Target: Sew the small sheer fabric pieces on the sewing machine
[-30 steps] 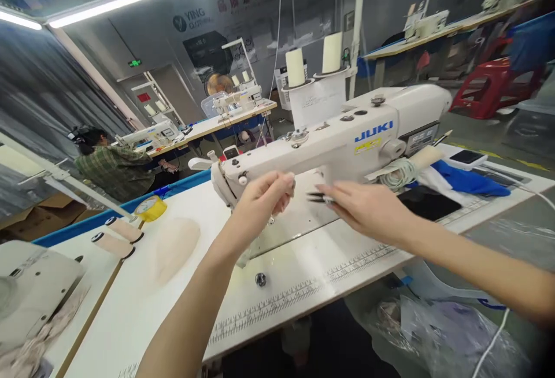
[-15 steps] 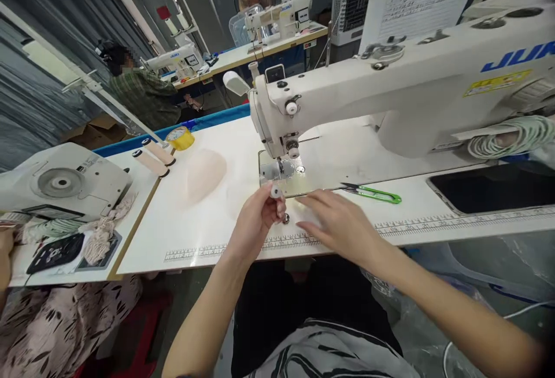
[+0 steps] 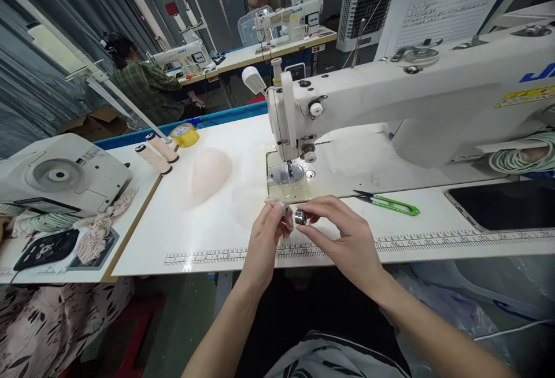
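Note:
My left hand (image 3: 265, 239) pinches a small pale bobbin (image 3: 285, 210) between thumb and fingertips. Just to its right, my right hand (image 3: 349, 236) grips a shiny metal bobbin case (image 3: 300, 217) by thumb and forefinger. The two small parts are close together, with a narrow gap between them. Both hands are over the front of the white table (image 3: 203, 233), below the needle area of a white sewing machine (image 3: 347, 100). Green-handled thread snips (image 3: 392, 203) lie to the right of my right hand.
A dark phone (image 3: 507, 204) rests at the right. Pale fabric cups (image 3: 212, 175) lie left of the needle plate (image 3: 281, 190). Beyond them are yellow tape (image 3: 184, 134) and thread cones (image 3: 154, 158). Another machine (image 3: 65, 173) stands at the left; a person (image 3: 143, 89) sits farther back.
My right hand has taken hold of the metal bobbin case, which was beside my left fingers near the tabletop. Both hands now face each other closely. The camera view has shifted slightly.

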Action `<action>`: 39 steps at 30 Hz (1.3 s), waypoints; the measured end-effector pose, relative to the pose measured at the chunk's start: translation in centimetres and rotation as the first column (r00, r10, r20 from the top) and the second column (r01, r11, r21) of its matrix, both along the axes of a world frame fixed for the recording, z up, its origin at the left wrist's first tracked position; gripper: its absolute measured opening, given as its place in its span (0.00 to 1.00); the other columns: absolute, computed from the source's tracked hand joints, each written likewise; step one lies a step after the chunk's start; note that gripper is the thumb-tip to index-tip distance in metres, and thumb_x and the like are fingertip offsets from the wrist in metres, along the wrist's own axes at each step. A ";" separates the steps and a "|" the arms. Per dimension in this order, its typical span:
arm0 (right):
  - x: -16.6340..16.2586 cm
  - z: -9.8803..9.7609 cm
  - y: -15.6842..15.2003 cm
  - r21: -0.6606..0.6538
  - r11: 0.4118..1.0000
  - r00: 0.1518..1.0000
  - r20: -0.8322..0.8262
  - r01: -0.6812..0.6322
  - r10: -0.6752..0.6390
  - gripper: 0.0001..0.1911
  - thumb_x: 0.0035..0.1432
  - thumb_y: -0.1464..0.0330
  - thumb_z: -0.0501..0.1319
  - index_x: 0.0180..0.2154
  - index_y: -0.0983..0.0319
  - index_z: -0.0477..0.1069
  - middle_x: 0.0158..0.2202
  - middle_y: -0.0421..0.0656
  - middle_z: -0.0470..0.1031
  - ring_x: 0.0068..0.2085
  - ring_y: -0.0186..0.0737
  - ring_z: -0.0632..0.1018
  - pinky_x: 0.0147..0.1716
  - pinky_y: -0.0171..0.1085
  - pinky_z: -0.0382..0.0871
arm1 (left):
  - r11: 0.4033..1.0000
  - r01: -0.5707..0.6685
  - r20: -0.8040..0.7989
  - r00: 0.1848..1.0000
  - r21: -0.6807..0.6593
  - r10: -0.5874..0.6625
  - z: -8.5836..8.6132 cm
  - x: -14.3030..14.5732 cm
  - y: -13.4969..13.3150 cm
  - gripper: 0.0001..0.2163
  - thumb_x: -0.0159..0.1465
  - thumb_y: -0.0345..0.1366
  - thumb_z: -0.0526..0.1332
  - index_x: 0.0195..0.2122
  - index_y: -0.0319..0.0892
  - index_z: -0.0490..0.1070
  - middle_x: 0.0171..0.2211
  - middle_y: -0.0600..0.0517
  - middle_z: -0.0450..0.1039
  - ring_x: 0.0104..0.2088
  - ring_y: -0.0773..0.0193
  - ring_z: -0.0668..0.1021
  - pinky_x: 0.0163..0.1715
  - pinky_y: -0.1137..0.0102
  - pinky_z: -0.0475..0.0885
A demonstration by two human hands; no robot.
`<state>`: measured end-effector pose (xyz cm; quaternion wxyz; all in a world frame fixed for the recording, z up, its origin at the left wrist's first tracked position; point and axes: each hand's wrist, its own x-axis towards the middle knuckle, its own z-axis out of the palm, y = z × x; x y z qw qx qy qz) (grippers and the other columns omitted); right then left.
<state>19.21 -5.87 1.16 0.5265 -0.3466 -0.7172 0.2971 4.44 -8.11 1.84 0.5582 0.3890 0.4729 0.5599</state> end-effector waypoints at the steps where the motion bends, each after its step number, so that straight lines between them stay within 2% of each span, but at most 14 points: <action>1: -0.2 0.0 -0.1 0.010 1.000 1.000 -0.010 0.011 -0.011 0.13 0.60 0.70 0.63 0.46 0.51 0.74 0.40 0.42 0.74 0.38 0.41 0.76 0.37 0.42 0.75 | 1.000 0.000 0.014 1.000 -0.002 0.000 -0.1 0.3 0.0 0.13 0.67 0.47 0.57 0.32 0.42 0.67 0.30 0.54 0.63 0.29 0.69 0.64 0.31 0.75 0.63; 5: -0.8 -0.4 -0.1 0.086 0.994 0.997 -0.029 0.073 -0.071 0.13 0.60 0.72 0.63 0.46 0.52 0.74 0.40 0.43 0.74 0.39 0.41 0.76 0.37 0.42 0.76 | 1.000 -0.015 0.006 1.000 -0.011 0.015 -0.4 0.9 -0.2 0.13 0.66 0.47 0.58 0.32 0.43 0.67 0.29 0.56 0.61 0.29 0.70 0.63 0.32 0.75 0.63; 10: -0.5 -0.5 0.0 0.136 0.988 0.997 -0.030 0.068 -0.065 0.14 0.59 0.74 0.64 0.46 0.55 0.75 0.40 0.44 0.74 0.40 0.40 0.77 0.38 0.41 0.75 | 1.000 0.014 -0.062 0.998 0.020 -0.013 -0.8 0.7 -0.3 0.14 0.67 0.47 0.58 0.32 0.42 0.66 0.27 0.56 0.61 0.29 0.69 0.62 0.31 0.75 0.61; 13: -0.3 -0.3 0.0 0.156 0.986 0.998 -0.030 0.063 -0.059 0.14 0.59 0.74 0.64 0.46 0.55 0.75 0.40 0.44 0.74 0.40 0.40 0.77 0.38 0.40 0.75 | 0.999 0.041 -0.094 0.995 0.011 -0.040 -0.6 0.6 -0.3 0.15 0.67 0.48 0.57 0.31 0.42 0.65 0.27 0.56 0.60 0.29 0.69 0.62 0.30 0.75 0.61; 16: -0.2 -0.2 0.1 0.203 0.977 0.998 -0.025 0.060 -0.057 0.15 0.57 0.76 0.65 0.47 0.57 0.74 0.40 0.44 0.74 0.41 0.40 0.77 0.38 0.40 0.75 | 0.997 0.056 -0.196 0.979 0.043 -0.047 -0.1 0.5 -0.2 0.15 0.68 0.48 0.56 0.30 0.41 0.66 0.27 0.56 0.62 0.29 0.69 0.64 0.31 0.75 0.62; 20: -0.2 -0.5 0.2 0.293 0.950 0.994 -0.010 0.107 -0.109 0.18 0.55 0.78 0.66 0.47 0.59 0.74 0.40 0.45 0.74 0.42 0.40 0.76 0.39 0.40 0.75 | 0.994 0.046 -0.379 0.925 0.101 -0.005 0.7 0.7 -0.6 0.16 0.69 0.46 0.54 0.36 0.41 0.75 0.31 0.52 0.71 0.32 0.66 0.69 0.34 0.72 0.65; 24: -0.4 -1.0 0.1 0.359 0.919 0.986 -0.028 0.162 -0.163 0.20 0.55 0.80 0.65 0.48 0.58 0.72 0.41 0.45 0.74 0.41 0.40 0.76 0.38 0.41 0.75 | 0.988 0.050 -0.446 0.895 0.147 0.021 1.0 1.2 -1.2 0.13 0.68 0.43 0.57 0.45 0.43 0.76 0.36 0.50 0.75 0.33 0.65 0.72 0.34 0.71 0.67; 27: -0.4 -1.5 -0.1 0.380 0.908 0.983 -0.041 0.179 -0.176 0.21 0.55 0.81 0.64 0.49 0.57 0.72 0.41 0.45 0.74 0.42 0.41 0.76 0.37 0.42 0.75 | 0.977 0.029 -0.496 0.864 0.212 0.082 0.9 1.5 -1.5 0.10 0.63 0.38 0.64 0.44 0.44 0.77 0.35 0.52 0.76 0.32 0.66 0.73 0.32 0.72 0.67; 30: -0.3 -2.0 -0.2 0.408 0.895 0.983 -0.041 0.180 -0.180 0.23 0.54 0.81 0.64 0.50 0.57 0.72 0.40 0.45 0.73 0.42 0.42 0.76 0.36 0.42 0.74 | 0.963 0.021 -0.542 0.830 0.268 0.133 0.6 1.5 -1.5 0.08 0.62 0.34 0.64 0.43 0.44 0.77 0.33 0.53 0.77 0.31 0.67 0.74 0.31 0.73 0.68; 33: -0.1 -2.3 -0.4 0.434 0.885 0.985 -0.029 0.166 -0.171 0.24 0.54 0.82 0.64 0.51 0.57 0.71 0.40 0.46 0.74 0.41 0.43 0.76 0.36 0.43 0.74 | 0.910 0.059 -0.631 0.739 0.409 0.236 0.3 1.2 -1.4 0.08 0.63 0.32 0.63 0.43 0.42 0.77 0.32 0.53 0.78 0.30 0.68 0.75 0.30 0.73 0.70; 36: 0.0 -2.4 -0.6 0.413 0.900 0.989 -0.012 0.141 -0.149 0.26 0.55 0.82 0.63 0.54 0.57 0.69 0.41 0.46 0.75 0.42 0.43 0.76 0.37 0.43 0.75 | 0.783 0.155 -0.716 0.539 0.602 0.444 -0.1 0.6 -1.3 0.09 0.64 0.31 0.62 0.45 0.40 0.75 0.31 0.52 0.77 0.31 0.66 0.76 0.32 0.71 0.70; 39: 0.1 -2.5 -0.7 0.320 0.941 0.993 0.004 0.112 -0.119 0.27 0.56 0.81 0.61 0.55 0.57 0.67 0.42 0.46 0.75 0.42 0.42 0.77 0.39 0.43 0.75 | 0.685 0.257 -0.728 0.339 0.681 0.596 -0.4 0.2 -1.3 0.09 0.64 0.30 0.62 0.46 0.38 0.73 0.31 0.50 0.78 0.30 0.65 0.76 0.31 0.69 0.70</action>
